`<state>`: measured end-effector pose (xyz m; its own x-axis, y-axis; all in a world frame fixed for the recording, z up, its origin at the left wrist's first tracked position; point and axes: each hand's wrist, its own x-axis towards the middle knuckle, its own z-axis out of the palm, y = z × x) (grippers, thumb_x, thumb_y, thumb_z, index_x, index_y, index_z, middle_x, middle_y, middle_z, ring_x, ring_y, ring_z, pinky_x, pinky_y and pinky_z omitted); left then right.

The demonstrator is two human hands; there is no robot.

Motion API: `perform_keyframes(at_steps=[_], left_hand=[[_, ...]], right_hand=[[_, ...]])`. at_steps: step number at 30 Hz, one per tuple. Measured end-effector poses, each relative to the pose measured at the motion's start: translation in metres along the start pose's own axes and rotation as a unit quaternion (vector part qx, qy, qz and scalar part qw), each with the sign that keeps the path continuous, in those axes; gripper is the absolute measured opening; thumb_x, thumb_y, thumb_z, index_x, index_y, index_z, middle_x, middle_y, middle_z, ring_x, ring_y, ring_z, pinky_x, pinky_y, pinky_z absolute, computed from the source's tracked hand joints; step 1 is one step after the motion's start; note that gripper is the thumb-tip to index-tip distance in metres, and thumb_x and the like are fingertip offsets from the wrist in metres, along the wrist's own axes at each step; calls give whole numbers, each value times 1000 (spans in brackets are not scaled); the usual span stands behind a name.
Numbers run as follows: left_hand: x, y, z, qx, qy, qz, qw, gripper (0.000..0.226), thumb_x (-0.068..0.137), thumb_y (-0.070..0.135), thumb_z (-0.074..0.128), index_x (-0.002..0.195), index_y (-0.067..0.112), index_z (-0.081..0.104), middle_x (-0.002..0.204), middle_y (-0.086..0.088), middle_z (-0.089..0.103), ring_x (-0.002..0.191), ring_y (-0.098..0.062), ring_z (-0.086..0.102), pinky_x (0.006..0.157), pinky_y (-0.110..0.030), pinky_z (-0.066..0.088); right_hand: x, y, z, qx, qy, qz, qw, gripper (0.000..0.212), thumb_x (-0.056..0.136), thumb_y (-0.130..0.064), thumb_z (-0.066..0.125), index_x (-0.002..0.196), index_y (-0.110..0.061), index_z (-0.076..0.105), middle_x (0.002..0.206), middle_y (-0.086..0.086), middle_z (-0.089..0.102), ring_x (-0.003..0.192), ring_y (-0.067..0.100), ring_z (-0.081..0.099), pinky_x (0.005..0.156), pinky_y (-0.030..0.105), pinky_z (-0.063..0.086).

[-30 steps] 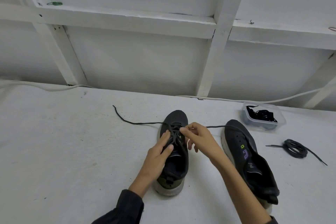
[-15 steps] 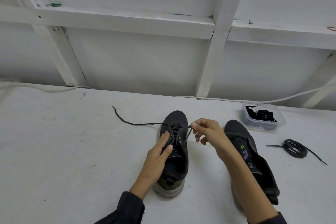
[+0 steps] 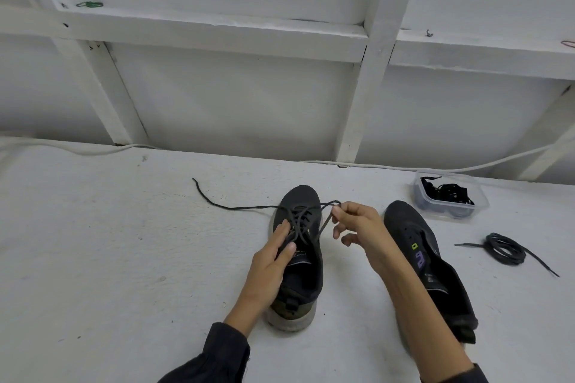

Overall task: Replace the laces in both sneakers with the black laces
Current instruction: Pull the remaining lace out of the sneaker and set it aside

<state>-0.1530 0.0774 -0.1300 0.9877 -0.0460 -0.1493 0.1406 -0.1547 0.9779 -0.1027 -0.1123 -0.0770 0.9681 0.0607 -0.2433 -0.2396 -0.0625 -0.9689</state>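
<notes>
Left grip (image 3: pixel 271 255) and right grip (image 3: pixel 357 224) are bare, each arm in a dark sleeve (image 3: pixel 214 354) (loose fabric, ending above the wrist).

Diffuse, cool light fills the scene evenly; the white table (image 3: pixel 93 242) is bright, with no glare; the wall (image 3: pixel 233 109) under the horizontal beam (image 3: pixel 217 34) sits in grey shade; shadows are faint and soft-edged, hugging the sole of the laced sneaker (image 3: pixel 303 274); the thin lace (image 3: pixel 249 208) reads crisply; wide-angle distortion bows the beam and splays the uprights toward the edges; the corners look soft.
</notes>
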Motion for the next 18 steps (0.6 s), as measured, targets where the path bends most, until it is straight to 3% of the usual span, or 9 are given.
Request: perform_keyframes(at_steps=[3, 6, 9, 14, 16, 18], left_hand=[[0, 1, 0, -1, 5, 1, 1000, 49, 100, 20, 51, 147, 24, 39, 147, 8, 46, 136, -6, 41, 116, -35, 33], [-1, 2, 1, -2, 5, 1, 1000, 49, 100, 18, 50, 147, 21, 39, 148, 6, 46, 136, -7, 41, 116, -33, 33], [-2, 4, 0, -6, 5, -3, 1000, 49, 100, 18, 50, 147, 21, 39, 148, 5, 46, 136, -7, 42, 115, -33, 34], [-3, 5, 0, -9, 4, -3, 1000, 49, 100, 19, 50, 148, 21, 37, 149, 5, 44, 137, -9, 40, 116, -34, 32], [-4, 5, 1, -9, 6, -2, 1000, 49, 101, 19, 49, 148, 21, 37, 150, 6, 43, 138, -8, 39, 116, -33, 32], [-3, 5, 1, -6, 9, 0, 1000, 49, 101, 18, 49, 148, 20, 38, 150, 6, 43, 138, -8, 38, 117, -33, 31]], right_hand=[[-4, 3, 2, -71, -80, 27, 994, 23, 88, -28, 71, 87, -5, 70, 77, 3, 65, 60, 16, 57, 50, 23, 38], [-9, 10, 8, -116, -129, 28, 984, 20, 83, -22, 77, 89, -4, 73, 74, 4, 67, 60, 14, 58, 52, 22, 38], [-8, 6, 9, -103, -85, -4, 991, 7, 84, -10, 74, 81, -5, 72, 71, 4, 67, 57, 14, 57, 51, 23, 37], [1, 0, 1, 42, 113, -47, 992, 11, 94, -11, 62, 88, -2, 65, 77, 4, 59, 56, 14, 56, 51, 25, 38], [0, 1, -2, 45, 107, -33, 993, 17, 94, -19, 64, 89, -3, 66, 79, 4, 59, 57, 13, 56, 51, 26, 38], [-2, 4, 1, -10, 24, 5, 1000, 23, 91, -27, 68, 91, -4, 68, 79, 4, 63, 57, 14, 56, 50, 25, 38]])
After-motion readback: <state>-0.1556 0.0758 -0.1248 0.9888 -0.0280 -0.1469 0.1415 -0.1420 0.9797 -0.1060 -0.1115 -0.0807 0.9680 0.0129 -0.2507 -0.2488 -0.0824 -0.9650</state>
